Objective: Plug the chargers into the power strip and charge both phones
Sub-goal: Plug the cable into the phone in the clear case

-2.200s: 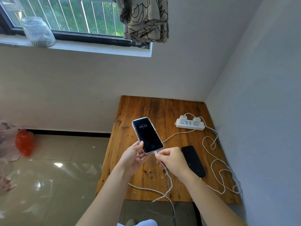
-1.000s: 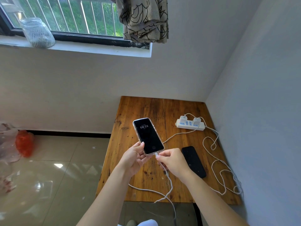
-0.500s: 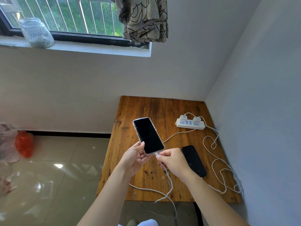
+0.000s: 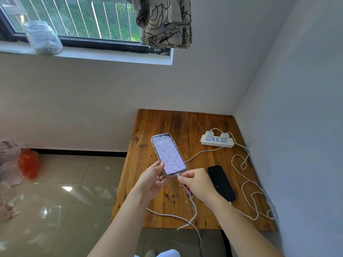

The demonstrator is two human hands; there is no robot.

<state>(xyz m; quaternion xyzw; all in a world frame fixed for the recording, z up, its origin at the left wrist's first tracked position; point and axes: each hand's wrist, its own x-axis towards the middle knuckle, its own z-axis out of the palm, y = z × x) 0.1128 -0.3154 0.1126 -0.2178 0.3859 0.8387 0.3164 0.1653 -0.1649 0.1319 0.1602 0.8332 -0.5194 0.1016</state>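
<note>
lit phone (image 4: 168, 154) in left hand (image 4: 152, 179), cable plug (image 4: 178, 176) between right fingers (image 4: 185, 179)

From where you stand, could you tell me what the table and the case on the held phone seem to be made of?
The table looks like varnished wood planks: orange-brown grain, dark knots, a seam between boards. The case on the held phone looks like clear glossy plastic or silicone; its see-through rim frames the lit screen.

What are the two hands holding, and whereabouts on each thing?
Left hand holds the lit phone by its lower left edge. Right hand pinches the cable at its plug, at the phone's bottom.
</note>
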